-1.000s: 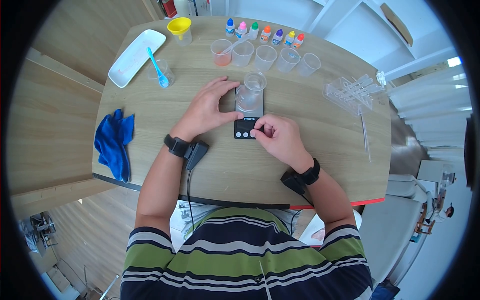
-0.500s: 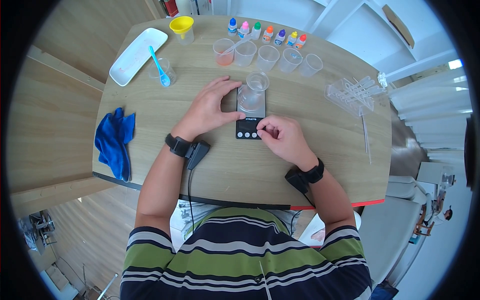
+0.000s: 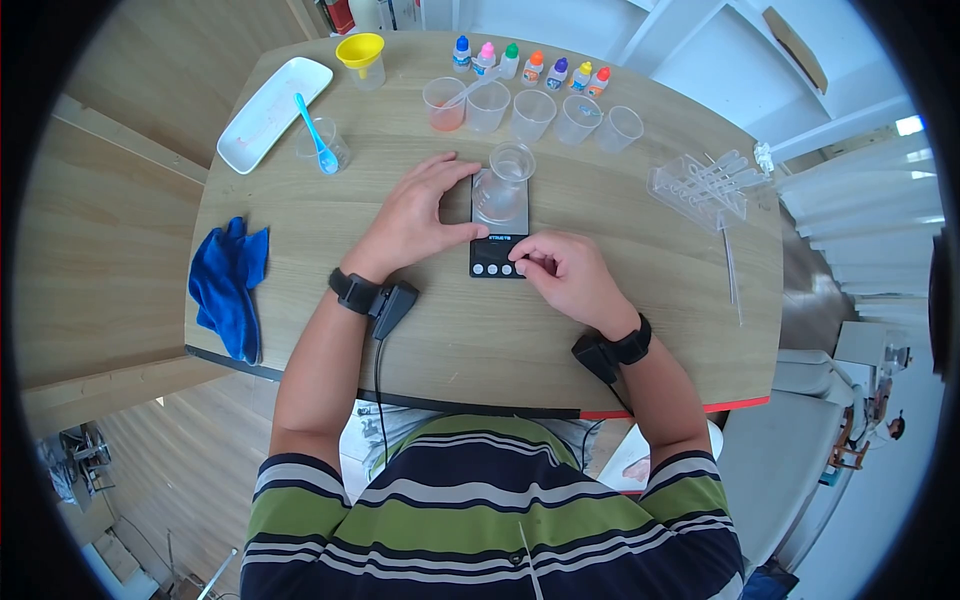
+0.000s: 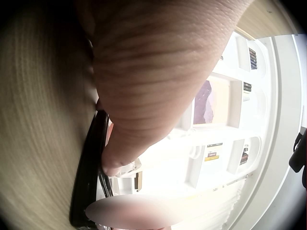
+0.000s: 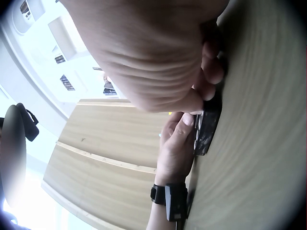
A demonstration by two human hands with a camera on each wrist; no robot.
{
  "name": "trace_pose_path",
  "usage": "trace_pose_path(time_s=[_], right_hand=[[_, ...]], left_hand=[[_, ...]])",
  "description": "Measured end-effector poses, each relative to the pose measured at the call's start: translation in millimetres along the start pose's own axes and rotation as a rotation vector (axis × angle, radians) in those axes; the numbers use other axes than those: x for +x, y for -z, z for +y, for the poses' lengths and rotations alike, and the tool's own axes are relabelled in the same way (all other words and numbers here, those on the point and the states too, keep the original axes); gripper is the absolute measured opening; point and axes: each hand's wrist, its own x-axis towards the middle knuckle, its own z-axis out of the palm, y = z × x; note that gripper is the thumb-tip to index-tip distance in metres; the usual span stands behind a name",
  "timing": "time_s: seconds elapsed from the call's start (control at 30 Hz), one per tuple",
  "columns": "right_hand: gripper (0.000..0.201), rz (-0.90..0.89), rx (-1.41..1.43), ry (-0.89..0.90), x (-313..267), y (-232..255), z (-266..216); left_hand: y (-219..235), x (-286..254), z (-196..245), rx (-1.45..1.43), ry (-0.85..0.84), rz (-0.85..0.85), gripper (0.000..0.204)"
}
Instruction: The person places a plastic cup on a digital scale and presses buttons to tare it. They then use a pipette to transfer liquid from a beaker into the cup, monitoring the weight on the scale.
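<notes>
A black digital scale [image 3: 490,256] with a row of round white buttons lies mid-table. On its silver pan stands a clear, narrow-necked plastic vessel [image 3: 498,200] with a flared top. My left hand [image 3: 423,212] spreads along the scale's left side, thumb tip at the pan's near corner and fingertips beside the far end. Curled fingers of my right hand [image 3: 565,275] hold the scale's near right corner, the thumb over the rightmost button. In the right wrist view, the thumb [image 5: 189,104] reaches the top of the scale's edge [image 5: 207,132]. The left wrist view shows the scale's side [image 4: 88,172] near the left thumb.
Several clear cups [image 3: 532,116] stand in a row behind, one with pink liquid [image 3: 446,118], before small dropper bottles [image 3: 533,67]. Left are a white tray [image 3: 250,150], blue spoon [image 3: 318,140], yellow funnel [image 3: 360,47] and blue cloth [image 3: 230,290]. Right is a rack of plastic droppers [image 3: 700,190].
My right hand has shifted slightly right along the scale's front edge, uncovering another button. My left hand, the scale and the vessel hold about the same place.
</notes>
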Motion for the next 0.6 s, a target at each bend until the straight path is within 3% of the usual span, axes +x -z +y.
trace_pose_path(time_s=[0.6], right_hand=[[0.015,-0.005,0.022,-0.006,-1.2,0.4,5.9]], left_hand=[[0.0,-0.4,0.0,0.005,0.0,0.004,0.084]])
